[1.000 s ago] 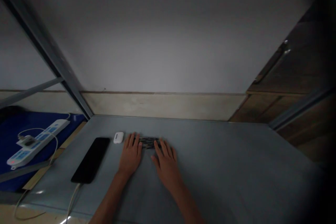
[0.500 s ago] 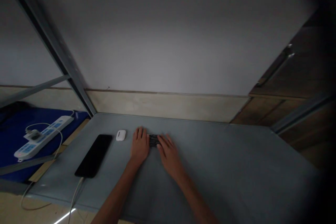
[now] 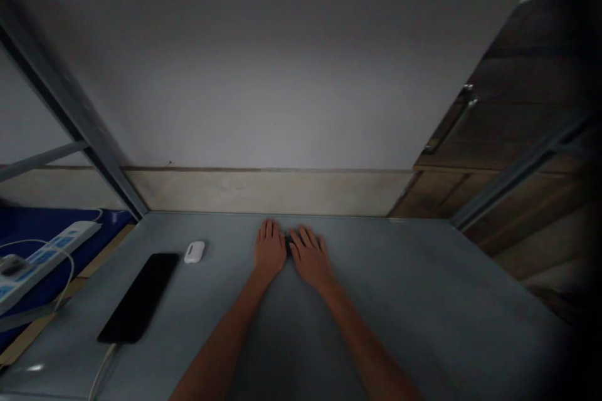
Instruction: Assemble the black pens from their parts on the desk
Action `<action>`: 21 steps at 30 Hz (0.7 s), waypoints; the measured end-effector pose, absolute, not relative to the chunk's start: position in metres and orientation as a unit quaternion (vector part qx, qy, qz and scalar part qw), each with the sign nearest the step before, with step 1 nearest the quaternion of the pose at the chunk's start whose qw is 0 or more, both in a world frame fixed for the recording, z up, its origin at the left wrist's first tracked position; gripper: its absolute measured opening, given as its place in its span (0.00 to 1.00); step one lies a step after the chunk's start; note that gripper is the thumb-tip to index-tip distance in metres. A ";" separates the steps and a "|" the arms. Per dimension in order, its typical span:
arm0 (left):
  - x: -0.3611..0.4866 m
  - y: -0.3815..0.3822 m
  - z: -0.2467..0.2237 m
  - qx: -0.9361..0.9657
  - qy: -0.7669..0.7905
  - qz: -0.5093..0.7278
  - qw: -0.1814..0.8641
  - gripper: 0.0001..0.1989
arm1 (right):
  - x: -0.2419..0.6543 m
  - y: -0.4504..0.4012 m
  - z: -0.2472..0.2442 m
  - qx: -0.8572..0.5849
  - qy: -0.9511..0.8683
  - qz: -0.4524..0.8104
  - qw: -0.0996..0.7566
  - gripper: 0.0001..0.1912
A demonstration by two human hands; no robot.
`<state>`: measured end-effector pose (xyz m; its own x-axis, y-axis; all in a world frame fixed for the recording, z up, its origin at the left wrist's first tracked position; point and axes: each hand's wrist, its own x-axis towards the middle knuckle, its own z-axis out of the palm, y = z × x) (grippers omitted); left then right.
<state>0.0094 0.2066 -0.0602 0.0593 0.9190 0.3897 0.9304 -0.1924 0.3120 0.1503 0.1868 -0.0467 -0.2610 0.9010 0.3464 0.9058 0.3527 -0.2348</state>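
A small dark object point(image 3: 288, 244) lies on the grey table point(image 3: 414, 301), near the far edge and between the two hands. Most of it is hidden, so I cannot tell what it is. The left hand point(image 3: 269, 252) and the right hand point(image 3: 310, 257) lie flat on the table at each side of it, and the fingers point(image 3: 305, 238) are open and point forward. The hands are not clenched and they grasp nothing, but I cannot tell if they touch the object. Left of the hands is a white earbud case point(image 3: 194, 252), and further left is a black phone point(image 3: 138, 297) with a white cable point(image 3: 104, 366) at its near end. Beyond the table edge, a white power strip point(image 3: 44, 259) lies on a blue cloth point(image 3: 28, 225).
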 end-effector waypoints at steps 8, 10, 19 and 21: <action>0.002 0.221 -0.061 -0.750 -0.613 -0.243 0.049 0.23 | 0.147 0.209 -0.043 -0.541 -0.817 -0.011 0.199 0.25; 0.001 0.222 -0.059 -0.754 -0.609 -0.242 0.053 0.22 | 0.145 0.214 -0.044 -0.545 -0.814 -0.012 0.202 0.25; -0.014 0.205 -0.052 -0.780 -0.582 -0.224 0.051 0.21 | 0.153 0.216 -0.046 -0.588 -0.771 0.004 0.244 0.25; -0.015 0.204 -0.053 -0.784 -0.581 -0.214 0.051 0.23 | 0.155 0.215 -0.047 -0.582 -0.776 0.016 0.243 0.24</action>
<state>-0.0152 0.2037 -0.0528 0.2332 0.8891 0.3939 0.9326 -0.3193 0.1685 0.1549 0.2148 -0.0473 -0.2038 0.9111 0.3583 0.8951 0.3216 -0.3087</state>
